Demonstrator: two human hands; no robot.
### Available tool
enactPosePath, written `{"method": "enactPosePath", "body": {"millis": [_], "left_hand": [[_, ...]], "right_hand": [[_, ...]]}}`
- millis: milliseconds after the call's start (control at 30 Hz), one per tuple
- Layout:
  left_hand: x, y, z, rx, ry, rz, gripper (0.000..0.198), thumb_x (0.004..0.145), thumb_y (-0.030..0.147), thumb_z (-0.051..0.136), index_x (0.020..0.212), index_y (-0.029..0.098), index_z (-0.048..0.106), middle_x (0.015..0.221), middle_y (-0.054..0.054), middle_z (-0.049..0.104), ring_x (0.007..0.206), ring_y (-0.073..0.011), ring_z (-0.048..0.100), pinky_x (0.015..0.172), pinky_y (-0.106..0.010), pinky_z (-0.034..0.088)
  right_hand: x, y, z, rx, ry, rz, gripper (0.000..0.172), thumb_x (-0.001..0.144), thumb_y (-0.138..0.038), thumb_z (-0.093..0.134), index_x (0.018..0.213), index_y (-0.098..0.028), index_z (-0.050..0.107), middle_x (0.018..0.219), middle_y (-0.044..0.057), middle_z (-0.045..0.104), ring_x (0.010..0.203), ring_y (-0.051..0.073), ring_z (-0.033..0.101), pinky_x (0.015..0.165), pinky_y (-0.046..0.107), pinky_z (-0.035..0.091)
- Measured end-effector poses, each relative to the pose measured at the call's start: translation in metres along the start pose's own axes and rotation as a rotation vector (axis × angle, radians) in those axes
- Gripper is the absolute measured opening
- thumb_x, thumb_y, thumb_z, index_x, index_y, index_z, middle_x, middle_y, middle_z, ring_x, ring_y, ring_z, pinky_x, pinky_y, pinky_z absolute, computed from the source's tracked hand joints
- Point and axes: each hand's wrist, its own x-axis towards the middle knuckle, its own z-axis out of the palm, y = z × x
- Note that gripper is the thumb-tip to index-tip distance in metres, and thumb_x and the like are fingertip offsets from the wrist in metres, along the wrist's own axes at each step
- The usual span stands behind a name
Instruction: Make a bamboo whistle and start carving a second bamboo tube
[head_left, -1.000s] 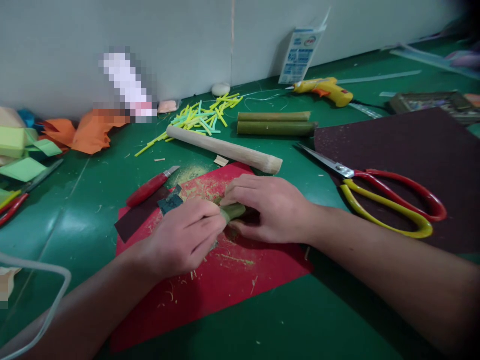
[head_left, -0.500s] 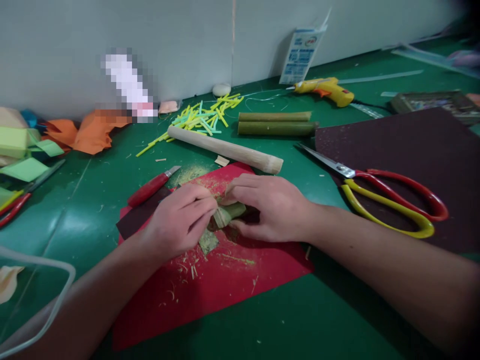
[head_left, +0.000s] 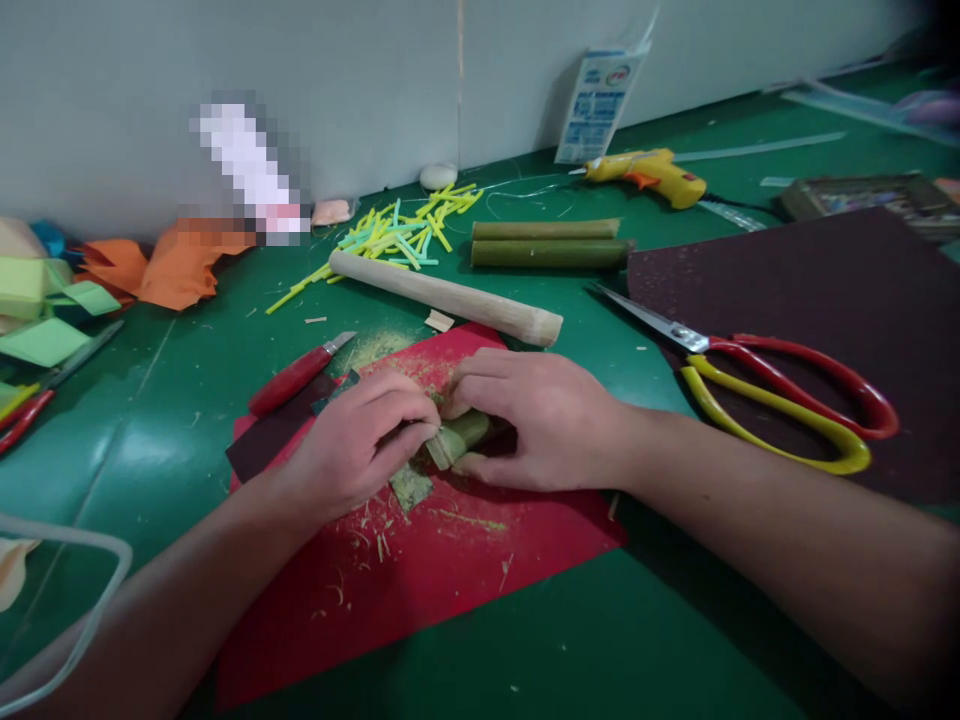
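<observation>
The green table (head_left: 525, 640) lies bare along its near side, below both forearms. At the right a dark sheet (head_left: 810, 290) carries red-and-yellow scissors (head_left: 780, 395), close beside the right wrist. In the middle a red sheet (head_left: 465, 570), strewn with shavings, reaches its far corner to just short of a pale stick (head_left: 450, 297). A packet (head_left: 596, 105) leans on the wall, its blue print too small to read. On the red sheet the right hand (head_left: 540, 415) clasps a short green stalk piece (head_left: 459, 437), fingers pressed together over it. The left hand (head_left: 352, 445) curls at the piece's cut end, apparently pinching a dusty scrap (head_left: 411, 487). A red-handled knife (head_left: 289, 378) lies just left.
</observation>
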Motion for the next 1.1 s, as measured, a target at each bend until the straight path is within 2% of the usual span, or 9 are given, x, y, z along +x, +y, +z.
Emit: {"method": "enactPosePath", "body": {"millis": [133,233,467,667,900,1100], "left_hand": [[-0.001,-0.002,-0.001,-0.032,-0.052,-0.020,0.009,0.093,0.018,0.054,0.090,0.016,0.062,0.082,-0.002,0.064,0.077,-0.0129,0.059,0.073,-0.024,0.048],[-0.003,-0.003,-0.001,-0.074,-0.072,-0.062,0.008,0.093,0.019,0.055,0.091,0.017,0.062,0.082,-0.001,0.064,0.075,-0.0121,0.059,0.072,-0.024,0.048],[-0.006,0.005,-0.002,-0.044,-0.021,-0.082,0.006,0.091,0.015,0.059,0.090,0.018,0.064,0.089,-0.002,0.067,0.083,-0.0124,0.063,0.078,-0.024,0.051],[-0.002,0.016,-0.001,0.091,0.001,0.052,0.015,0.093,0.012,0.052,0.086,0.014,0.066,0.085,-0.004,0.065,0.078,-0.0121,0.062,0.074,-0.021,0.052],[-0.002,0.014,0.000,0.106,0.011,0.070,0.014,0.092,0.011,0.052,0.088,0.014,0.066,0.086,-0.005,0.065,0.079,-0.0121,0.062,0.075,-0.021,0.052],[-0.003,0.015,0.001,0.140,0.018,0.091,0.015,0.093,0.011,0.052,0.089,0.014,0.066,0.086,-0.005,0.065,0.079,-0.0132,0.061,0.074,-0.023,0.052]], "right_hand": [[0.001,-0.001,-0.002,-0.005,-0.004,0.038,0.031,0.072,-0.040,0.072,0.092,-0.018,0.062,0.090,0.004,0.062,0.081,0.018,0.056,0.065,0.027,0.038],[0.001,0.000,-0.002,-0.013,-0.022,0.043,0.030,0.072,-0.041,0.072,0.089,-0.018,0.061,0.085,0.002,0.061,0.077,0.016,0.055,0.063,0.027,0.037],[0.001,0.000,-0.002,-0.005,-0.012,0.020,0.028,0.073,-0.041,0.071,0.087,-0.019,0.061,0.082,0.000,0.060,0.075,0.015,0.054,0.063,0.027,0.036],[0.000,0.001,-0.001,0.007,-0.005,0.032,0.030,0.072,-0.041,0.073,0.085,-0.018,0.059,0.083,0.001,0.060,0.075,0.015,0.053,0.062,0.027,0.035],[0.000,0.000,0.000,0.004,-0.003,0.014,0.028,0.073,-0.041,0.072,0.081,-0.018,0.057,0.079,-0.001,0.058,0.069,0.013,0.049,0.059,0.026,0.031],[0.000,0.000,0.000,0.015,-0.007,0.011,0.027,0.074,-0.040,0.072,0.082,-0.018,0.058,0.078,-0.001,0.058,0.072,0.014,0.051,0.060,0.026,0.033]]}}
